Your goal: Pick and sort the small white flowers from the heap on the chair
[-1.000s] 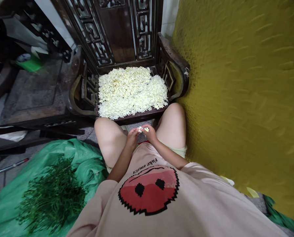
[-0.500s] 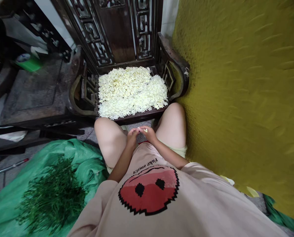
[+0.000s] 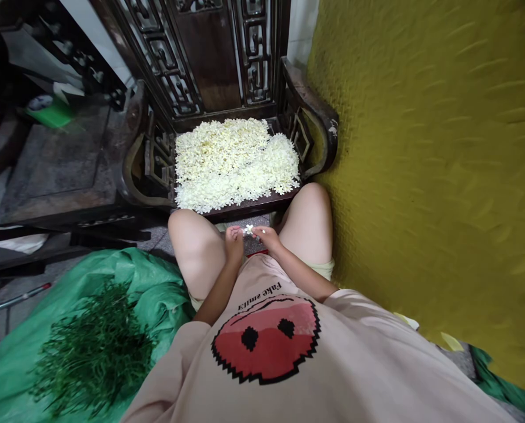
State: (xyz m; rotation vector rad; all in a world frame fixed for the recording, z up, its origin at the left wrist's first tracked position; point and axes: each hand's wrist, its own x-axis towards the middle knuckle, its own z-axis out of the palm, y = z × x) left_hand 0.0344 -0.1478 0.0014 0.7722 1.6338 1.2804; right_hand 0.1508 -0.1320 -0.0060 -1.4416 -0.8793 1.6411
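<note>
Between my two hands, above the gap between my knees, is a small white flower (image 3: 248, 230) with open petals. My right hand (image 3: 268, 238) pinches it at its fingertips. Another bit of white shows against that hand's fingers, too small to make out. My left hand (image 3: 234, 242) is just left of the flower, its fingers curled inward; whatever they hold, if anything, is hidden. In front of my knees, a thick layer of white and pale yellow flowers (image 3: 238, 161) covers the seat of a dark carved wooden chair (image 3: 262, 207).
Left of me, a bunch of thin green stems (image 3: 97, 352) lies on a green plastic sheet (image 3: 156, 276). A dark wooden side table (image 3: 59, 170) bears a green container (image 3: 53, 111). A large yellow textured surface (image 3: 430, 164) rises close on my right.
My hands have drawn slightly apart, and the white flower now shows open between them. The fingers of my left hand have turned upward. The flowers on the chair look unchanged.
</note>
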